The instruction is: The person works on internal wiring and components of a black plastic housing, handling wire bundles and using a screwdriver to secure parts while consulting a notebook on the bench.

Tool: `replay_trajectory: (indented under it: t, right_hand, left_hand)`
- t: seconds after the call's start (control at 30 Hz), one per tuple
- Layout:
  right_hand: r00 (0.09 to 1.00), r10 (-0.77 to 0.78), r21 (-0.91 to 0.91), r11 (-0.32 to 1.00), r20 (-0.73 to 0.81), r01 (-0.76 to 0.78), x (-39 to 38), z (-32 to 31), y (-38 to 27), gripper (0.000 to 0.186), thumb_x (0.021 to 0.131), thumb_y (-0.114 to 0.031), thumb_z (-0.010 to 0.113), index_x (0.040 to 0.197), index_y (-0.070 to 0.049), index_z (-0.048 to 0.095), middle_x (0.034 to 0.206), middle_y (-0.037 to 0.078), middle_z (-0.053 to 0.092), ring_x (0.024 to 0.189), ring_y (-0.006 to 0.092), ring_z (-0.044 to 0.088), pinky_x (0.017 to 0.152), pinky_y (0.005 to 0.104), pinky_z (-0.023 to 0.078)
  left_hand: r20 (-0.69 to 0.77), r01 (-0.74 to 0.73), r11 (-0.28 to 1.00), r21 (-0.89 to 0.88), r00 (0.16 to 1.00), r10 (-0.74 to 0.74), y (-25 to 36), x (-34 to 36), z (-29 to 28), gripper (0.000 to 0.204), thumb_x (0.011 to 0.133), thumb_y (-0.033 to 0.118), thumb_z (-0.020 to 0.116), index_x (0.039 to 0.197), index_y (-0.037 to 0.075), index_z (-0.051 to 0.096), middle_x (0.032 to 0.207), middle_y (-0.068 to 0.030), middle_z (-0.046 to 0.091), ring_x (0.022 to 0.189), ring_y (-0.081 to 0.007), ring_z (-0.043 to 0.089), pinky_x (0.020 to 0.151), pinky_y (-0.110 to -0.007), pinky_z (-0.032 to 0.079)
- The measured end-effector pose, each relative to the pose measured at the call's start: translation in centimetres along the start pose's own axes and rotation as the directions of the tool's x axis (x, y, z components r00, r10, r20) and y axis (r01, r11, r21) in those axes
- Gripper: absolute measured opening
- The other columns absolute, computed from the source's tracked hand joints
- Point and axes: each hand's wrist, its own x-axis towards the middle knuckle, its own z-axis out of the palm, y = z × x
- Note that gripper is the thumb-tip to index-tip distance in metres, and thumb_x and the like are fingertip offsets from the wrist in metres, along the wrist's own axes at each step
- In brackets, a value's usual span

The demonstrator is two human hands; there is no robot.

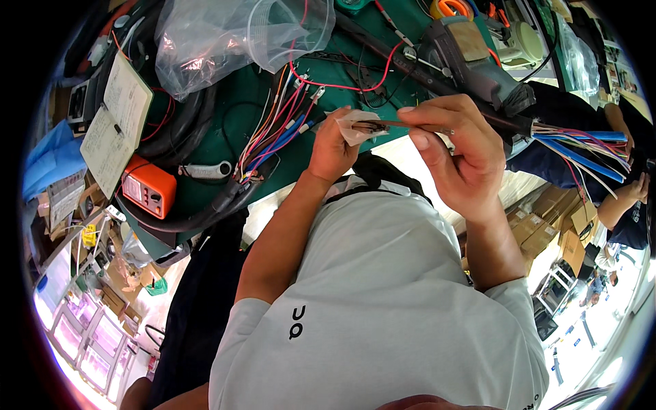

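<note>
My left hand pinches a small whitish scrap, tape or plastic, wrapped at the end of a thin dark wire. My right hand grips the same wire between thumb and fingertips, a little to the right. Both hands are raised over the edge of the green bench mat, close together in front of my grey shirt. A bundle of coloured wires lies just left of my left hand.
An orange meter, an open notebook and a clear plastic bag lie on the mat. A thick black cable ends in blue and coloured wires at the right. Another person's arm and cardboard boxes are at the right.
</note>
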Motion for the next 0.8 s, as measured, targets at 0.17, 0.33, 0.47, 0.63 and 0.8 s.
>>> replay_trajectory:
  t: [0.17, 0.33, 0.47, 0.63, 0.8]
  right_hand:
    - [0.996, 0.034, -0.07, 0.997, 0.081, -0.028, 0.1, 1.8, 2.2, 0.02, 0.08, -0.006, 0.071, 0.1, -0.008, 0.072, 0.092, 0.008, 0.065, 0.084, 0.0268, 0.059, 0.074, 0.0343, 0.048]
    - [0.987, 0.15, 0.002, 0.989, 0.057, -0.151, -0.3, 1.8, 2.1, 0.026, 0.079, -0.007, 0.072, 0.105, -0.007, 0.069, 0.096, 0.008, 0.064, 0.089, 0.0273, 0.059, 0.075, 0.0352, 0.048]
    - [0.99, 0.137, -0.097, 0.986, 0.037, -0.133, -1.9, 1.7, 3.0, 0.024, 0.076, -0.004, 0.074, 0.098, -0.007, 0.066, 0.096, 0.008, 0.064, 0.088, 0.0278, 0.058, 0.073, 0.0359, 0.048]
    - [0.997, 0.079, -0.101, 0.992, -0.011, -0.08, -2.3, 2.8, 2.9, 0.025, 0.072, -0.003, 0.076, 0.094, -0.008, 0.065, 0.096, 0.007, 0.063, 0.086, 0.0273, 0.058, 0.071, 0.0357, 0.048]
    - [0.999, 0.032, -0.101, 0.994, -0.038, -0.035, -2.2, 3.8, 2.9, 0.028, 0.07, -0.002, 0.077, 0.094, -0.008, 0.063, 0.096, 0.007, 0.063, 0.086, 0.0266, 0.057, 0.07, 0.0354, 0.048]
  left_hand:
    - [-0.048, 0.044, 0.998, -0.041, 0.998, -0.046, -0.1, 0.0, 0.2, 0.029, 0.075, -0.001, 0.072, 0.101, 0.007, 0.062, 0.101, -0.0099, 0.067, 0.101, -0.0354, 0.062, 0.095, -0.043, 0.048]
    - [-0.041, -0.044, 0.997, 0.066, 0.998, 0.047, -0.1, 0.0, -0.1, 0.028, 0.076, -0.002, 0.07, 0.1, 0.007, 0.061, 0.098, -0.0097, 0.067, 0.097, -0.0338, 0.063, 0.098, -0.043, 0.047]
    - [-0.015, -0.093, 0.993, 0.07, 0.995, 0.095, 0.2, 0.4, -0.4, 0.027, 0.077, -0.003, 0.069, 0.1, 0.008, 0.06, 0.099, -0.0093, 0.067, 0.095, -0.0323, 0.065, 0.101, -0.044, 0.046]
    - [-0.03, -0.04, 0.999, -0.008, 0.999, 0.04, -0.1, 0.1, -0.3, 0.026, 0.078, -0.003, 0.068, 0.1, 0.008, 0.059, 0.1, -0.0095, 0.067, 0.094, -0.0316, 0.065, 0.101, -0.045, 0.045]
    - [-0.045, -0.038, 0.999, -0.038, 0.998, 0.036, -0.4, -0.1, -0.3, 0.027, 0.077, -0.004, 0.068, 0.1, 0.007, 0.059, 0.103, -0.01, 0.067, 0.098, -0.0329, 0.064, 0.1, -0.044, 0.045]
